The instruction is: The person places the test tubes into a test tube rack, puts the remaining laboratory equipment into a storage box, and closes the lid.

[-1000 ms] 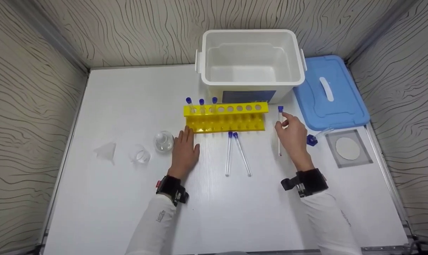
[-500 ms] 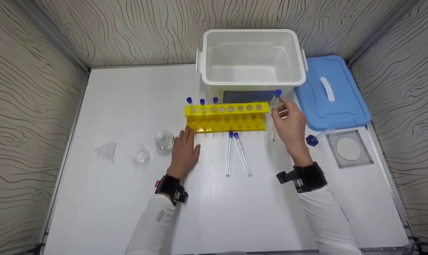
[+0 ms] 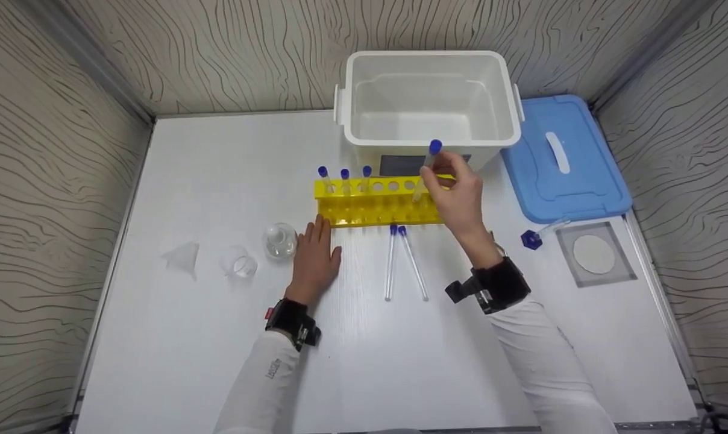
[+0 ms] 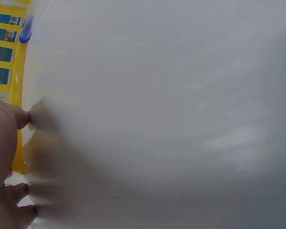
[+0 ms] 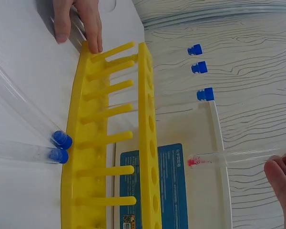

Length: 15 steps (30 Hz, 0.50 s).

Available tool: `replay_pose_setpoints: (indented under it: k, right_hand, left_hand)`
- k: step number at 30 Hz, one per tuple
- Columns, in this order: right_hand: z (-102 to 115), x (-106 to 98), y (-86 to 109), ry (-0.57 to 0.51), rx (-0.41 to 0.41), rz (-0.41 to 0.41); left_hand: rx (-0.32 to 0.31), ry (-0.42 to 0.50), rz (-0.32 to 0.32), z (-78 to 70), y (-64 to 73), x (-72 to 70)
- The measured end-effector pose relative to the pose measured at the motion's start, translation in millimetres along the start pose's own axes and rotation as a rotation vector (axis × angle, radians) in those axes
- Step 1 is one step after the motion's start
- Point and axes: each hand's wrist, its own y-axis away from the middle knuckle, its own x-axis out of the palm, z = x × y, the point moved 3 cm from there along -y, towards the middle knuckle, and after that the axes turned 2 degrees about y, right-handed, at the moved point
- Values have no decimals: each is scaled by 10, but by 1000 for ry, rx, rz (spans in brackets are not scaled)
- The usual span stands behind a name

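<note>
My right hand (image 3: 460,202) pinches a clear test tube (image 3: 419,190) with a blue cap, held above the yellow test tube rack (image 3: 373,212). In the right wrist view, red residue marks the bottom of this test tube (image 5: 219,159), which is apart from the rack's row of holes. My left hand (image 3: 314,265) lies on the table, its straight fingers touching the rack's left front corner. Three blue-capped tubes (image 3: 345,175) stand at the rack's left end. Two more capped tubes (image 3: 390,268) lie on the table before the rack, caps towards it.
Behind the rack is an open white bin (image 3: 430,142), its blue lid (image 3: 575,181) to the right. A glass bottle (image 3: 279,241), a small beaker (image 3: 242,266) and a funnel (image 3: 183,259) are on the left. A blue-based glass piece (image 3: 531,240) and a grey square (image 3: 626,265) lie right.
My right hand has lifted the test tube off the right side of the table and carried it up and left, over the rack. My left hand has stayed at the rack's corner.
</note>
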Motion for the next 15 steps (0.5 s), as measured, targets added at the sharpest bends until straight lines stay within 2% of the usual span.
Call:
replay_pose_setpoints:
  k: [9,15]
  right_hand:
    - [1,286,-75,-92,-53,58]
    - [-31,428,-125,-112,-34,106]
  left_hand:
    - [12,21,-29,-27,19,-21]
    - [3,21,-20,-28,14,-25]
